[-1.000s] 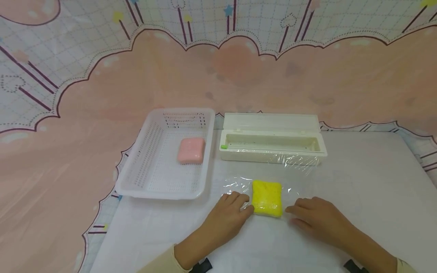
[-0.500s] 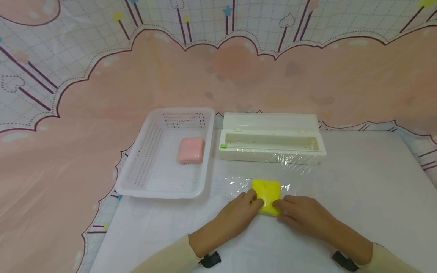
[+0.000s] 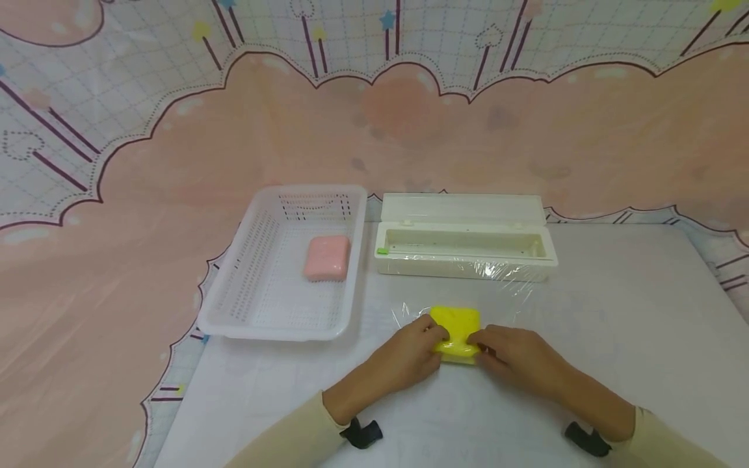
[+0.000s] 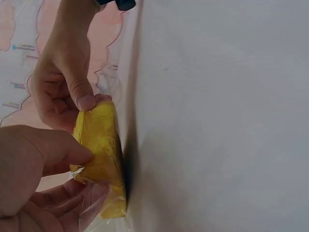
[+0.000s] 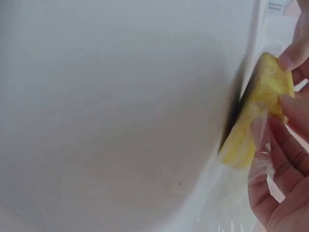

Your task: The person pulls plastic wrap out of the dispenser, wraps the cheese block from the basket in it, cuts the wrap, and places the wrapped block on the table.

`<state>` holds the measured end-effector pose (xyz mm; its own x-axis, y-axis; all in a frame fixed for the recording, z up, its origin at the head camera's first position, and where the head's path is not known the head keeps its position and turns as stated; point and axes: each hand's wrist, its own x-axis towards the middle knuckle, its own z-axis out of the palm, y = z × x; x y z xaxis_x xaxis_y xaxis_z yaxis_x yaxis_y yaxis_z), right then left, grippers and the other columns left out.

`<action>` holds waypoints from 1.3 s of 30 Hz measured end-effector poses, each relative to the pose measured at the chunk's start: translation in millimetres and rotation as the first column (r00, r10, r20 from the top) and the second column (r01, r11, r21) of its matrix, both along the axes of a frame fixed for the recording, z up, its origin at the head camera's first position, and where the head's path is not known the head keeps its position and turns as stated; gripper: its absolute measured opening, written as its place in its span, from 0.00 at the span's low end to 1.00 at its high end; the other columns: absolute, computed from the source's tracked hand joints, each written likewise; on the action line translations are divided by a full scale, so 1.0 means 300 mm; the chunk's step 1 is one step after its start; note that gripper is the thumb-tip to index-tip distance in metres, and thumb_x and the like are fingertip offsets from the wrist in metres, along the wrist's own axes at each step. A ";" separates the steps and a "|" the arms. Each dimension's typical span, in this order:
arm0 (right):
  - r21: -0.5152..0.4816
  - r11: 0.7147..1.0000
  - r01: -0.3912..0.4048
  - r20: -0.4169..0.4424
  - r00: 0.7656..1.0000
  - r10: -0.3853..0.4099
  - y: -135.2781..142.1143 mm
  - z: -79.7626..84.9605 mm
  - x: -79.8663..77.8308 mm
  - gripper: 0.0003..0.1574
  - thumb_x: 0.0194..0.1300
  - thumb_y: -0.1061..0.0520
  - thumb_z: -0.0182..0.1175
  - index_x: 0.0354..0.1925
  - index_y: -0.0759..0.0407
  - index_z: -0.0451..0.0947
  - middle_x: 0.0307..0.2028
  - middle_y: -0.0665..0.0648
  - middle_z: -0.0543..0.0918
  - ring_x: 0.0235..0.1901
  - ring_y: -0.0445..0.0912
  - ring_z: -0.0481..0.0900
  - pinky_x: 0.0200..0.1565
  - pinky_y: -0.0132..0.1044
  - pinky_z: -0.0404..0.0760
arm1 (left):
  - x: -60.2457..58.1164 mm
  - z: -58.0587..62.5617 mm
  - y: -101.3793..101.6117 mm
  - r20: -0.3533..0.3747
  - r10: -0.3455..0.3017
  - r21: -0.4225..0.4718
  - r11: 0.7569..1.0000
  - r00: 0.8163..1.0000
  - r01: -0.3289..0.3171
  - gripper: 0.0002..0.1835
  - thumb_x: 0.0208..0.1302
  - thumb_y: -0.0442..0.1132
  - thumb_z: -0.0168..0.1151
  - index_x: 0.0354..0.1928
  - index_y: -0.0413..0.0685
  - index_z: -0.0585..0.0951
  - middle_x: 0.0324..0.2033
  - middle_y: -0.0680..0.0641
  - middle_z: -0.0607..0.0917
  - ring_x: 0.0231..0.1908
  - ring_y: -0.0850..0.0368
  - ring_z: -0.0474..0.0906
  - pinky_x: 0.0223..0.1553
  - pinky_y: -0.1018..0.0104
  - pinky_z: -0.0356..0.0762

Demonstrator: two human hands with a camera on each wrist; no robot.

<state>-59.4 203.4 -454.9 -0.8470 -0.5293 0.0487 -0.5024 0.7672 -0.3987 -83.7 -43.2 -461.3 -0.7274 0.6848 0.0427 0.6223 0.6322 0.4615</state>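
Apparently we're midway: our left hand (image 3: 404, 354) and right hand (image 3: 517, 359) pinch the square yellow block (image 3: 456, 320), clear plastic film (image 4: 95, 199) partly round it, wrapping unfinished.

Here's the right hand (image 5: 289, 162), low at the right edge, gripping the yellow block (image 5: 241, 137), clear film (image 5: 261, 150) across its fingers! Up top, the left hand's (image 5: 298, 57) thumb touches the far end, white surface (image 5: 111, 116) alongside.
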 end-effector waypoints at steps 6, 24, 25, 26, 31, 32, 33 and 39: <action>-0.102 0.993 0.061 0.008 0.998 -0.060 0.019 0.020 -0.039 0.17 0.62 0.54 0.73 0.50 0.49 0.85 0.33 0.37 0.82 0.33 0.31 0.73 0.37 0.28 0.80 | -0.060 0.036 -0.002 0.101 0.027 0.115 0.993 0.994 -0.039 0.13 0.65 0.35 0.67 0.51 0.44 0.84 0.41 0.49 0.86 0.36 0.66 0.77 0.39 0.81 0.76; -0.340 0.913 0.225 -0.007 0.970 -0.241 0.025 0.021 -0.180 0.16 0.68 0.55 0.68 0.51 0.57 0.80 0.39 0.54 0.88 0.35 0.44 0.84 0.36 0.36 0.85 | -0.178 0.047 0.054 0.155 0.288 0.386 0.863 0.945 -0.327 0.10 0.72 0.40 0.64 0.48 0.42 0.82 0.43 0.46 0.88 0.43 0.56 0.86 0.43 0.71 0.83; -0.340 0.913 0.225 -0.009 0.970 -0.243 0.025 0.021 -0.185 0.18 0.66 0.55 0.70 0.52 0.57 0.80 0.40 0.55 0.88 0.35 0.45 0.84 0.37 0.38 0.85 | -0.180 0.044 0.055 0.166 0.290 0.397 0.855 0.943 -0.333 0.12 0.71 0.40 0.65 0.50 0.41 0.82 0.45 0.45 0.87 0.45 0.55 0.86 0.43 0.70 0.84; -0.335 0.914 0.229 -0.011 0.969 -0.247 0.025 0.020 -0.192 0.20 0.65 0.55 0.71 0.53 0.58 0.80 0.41 0.56 0.88 0.36 0.46 0.84 0.37 0.39 0.86 | -0.182 0.040 0.056 0.171 0.292 0.402 0.851 0.941 -0.337 0.13 0.70 0.40 0.66 0.52 0.41 0.82 0.46 0.45 0.86 0.46 0.55 0.85 0.44 0.71 0.84; -0.317 0.917 0.241 -0.039 0.963 -0.266 0.025 0.020 -0.222 0.21 0.65 0.55 0.71 0.54 0.59 0.80 0.42 0.59 0.88 0.36 0.48 0.86 0.38 0.43 0.87 | -0.200 0.021 0.064 0.148 0.301 0.404 0.851 0.942 -0.336 0.20 0.66 0.39 0.70 0.58 0.40 0.81 0.52 0.43 0.81 0.49 0.53 0.83 0.45 0.73 0.83; -0.319 0.917 0.239 -0.044 0.963 -0.267 0.024 0.020 -0.227 0.21 0.65 0.56 0.71 0.54 0.59 0.81 0.42 0.59 0.88 0.36 0.49 0.86 0.37 0.44 0.87 | -0.205 0.018 0.066 0.132 0.308 0.396 0.855 0.942 -0.335 0.20 0.67 0.39 0.70 0.58 0.40 0.81 0.52 0.43 0.81 0.49 0.54 0.83 0.45 0.75 0.82; -0.326 0.916 0.236 -0.049 0.963 -0.266 0.023 0.021 -0.232 0.21 0.65 0.56 0.71 0.54 0.60 0.81 0.41 0.60 0.88 0.36 0.50 0.87 0.37 0.45 0.87 | -0.210 0.015 0.069 0.123 0.313 0.393 0.856 0.942 -0.336 0.20 0.67 0.39 0.69 0.59 0.40 0.81 0.52 0.43 0.81 0.49 0.54 0.82 0.46 0.75 0.82; -0.318 0.911 0.261 -0.044 0.956 -0.290 0.017 0.019 -0.264 0.20 0.67 0.56 0.69 0.55 0.62 0.81 0.41 0.63 0.89 0.35 0.54 0.88 0.37 0.49 0.87 | -0.237 0.004 0.087 0.067 0.355 0.362 0.862 0.933 -0.354 0.20 0.69 0.41 0.67 0.60 0.42 0.82 0.49 0.45 0.81 0.47 0.57 0.81 0.46 0.75 0.81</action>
<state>-138.6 208.5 -449.1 -0.9418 -0.2228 0.2517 -0.3325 0.7279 -0.5997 -154.7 -17.0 -460.1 -0.9178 0.3173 0.2387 0.3891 0.5993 0.6996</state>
